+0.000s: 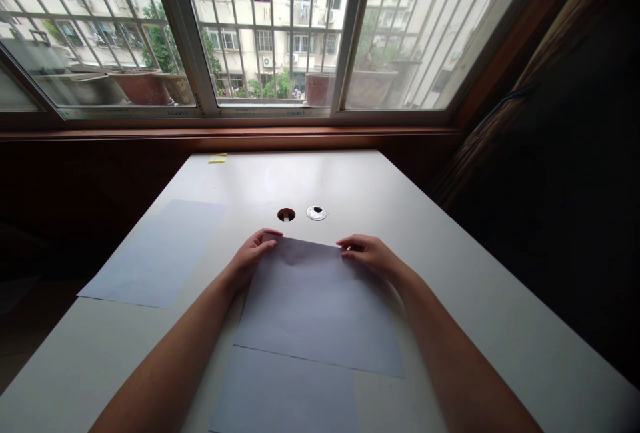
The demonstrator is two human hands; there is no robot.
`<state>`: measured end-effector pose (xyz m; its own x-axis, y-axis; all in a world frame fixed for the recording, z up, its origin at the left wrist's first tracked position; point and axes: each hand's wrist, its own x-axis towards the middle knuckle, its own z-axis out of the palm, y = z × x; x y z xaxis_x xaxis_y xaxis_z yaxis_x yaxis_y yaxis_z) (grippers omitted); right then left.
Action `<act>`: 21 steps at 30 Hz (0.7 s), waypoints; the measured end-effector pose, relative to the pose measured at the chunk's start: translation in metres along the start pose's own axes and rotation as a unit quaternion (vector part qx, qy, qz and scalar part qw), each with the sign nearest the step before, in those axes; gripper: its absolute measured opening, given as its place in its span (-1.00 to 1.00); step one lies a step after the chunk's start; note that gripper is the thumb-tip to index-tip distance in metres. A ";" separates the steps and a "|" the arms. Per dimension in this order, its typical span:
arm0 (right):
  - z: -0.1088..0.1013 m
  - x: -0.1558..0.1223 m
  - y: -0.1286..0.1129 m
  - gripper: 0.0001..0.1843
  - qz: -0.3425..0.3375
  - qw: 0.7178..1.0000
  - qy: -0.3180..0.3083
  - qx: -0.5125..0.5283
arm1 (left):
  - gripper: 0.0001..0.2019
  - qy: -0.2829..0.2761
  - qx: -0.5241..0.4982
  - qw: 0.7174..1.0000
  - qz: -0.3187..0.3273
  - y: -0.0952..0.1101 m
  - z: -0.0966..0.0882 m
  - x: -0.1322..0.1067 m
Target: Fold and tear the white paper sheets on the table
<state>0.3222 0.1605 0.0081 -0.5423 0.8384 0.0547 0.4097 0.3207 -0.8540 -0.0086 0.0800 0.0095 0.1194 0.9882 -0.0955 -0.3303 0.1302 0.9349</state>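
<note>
A plain pale sheet of paper [320,306] is raised at its far edge above the white desk, in front of me. My left hand [253,254] pinches its far left corner, thumb on top and fingers behind. At the far right corner my right hand [367,253] has thumb and fingertips closed on the edge. The near edge of this sheet overlaps a second sheet of paper [287,393], which lies on the desk and runs out of view at the bottom.
On the left of the white desk [450,300] lies another sheet of paper [155,256], reaching the desk's edge. Beyond my hands are an open cable hole [286,214] and a round cover [317,213]. Yellow paper strips [217,158] lie at the back, below a barred window [270,33].
</note>
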 end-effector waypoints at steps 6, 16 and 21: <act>-0.003 -0.002 -0.004 -0.66 0.022 1.000 -0.002 0.000 | -0.61 -0.001 -0.003 1.000 -0.003 0.001 0.000 0.000; -0.003 -0.001 -0.001 -0.70 0.012 1.000 0.002 0.001 | -0.60 0.003 0.000 1.000 -0.008 0.000 0.000 0.000; -0.003 0.000 0.002 -0.70 0.004 1.000 -0.002 0.000 | -0.62 -0.001 0.000 1.000 -0.008 0.000 0.000 0.000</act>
<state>0.3253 0.1623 0.0081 -0.5414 0.8395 0.0461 0.4133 0.3134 -0.8549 -0.0088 0.0796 0.0095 0.1260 0.9860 -0.1090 -0.3278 0.1451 0.9335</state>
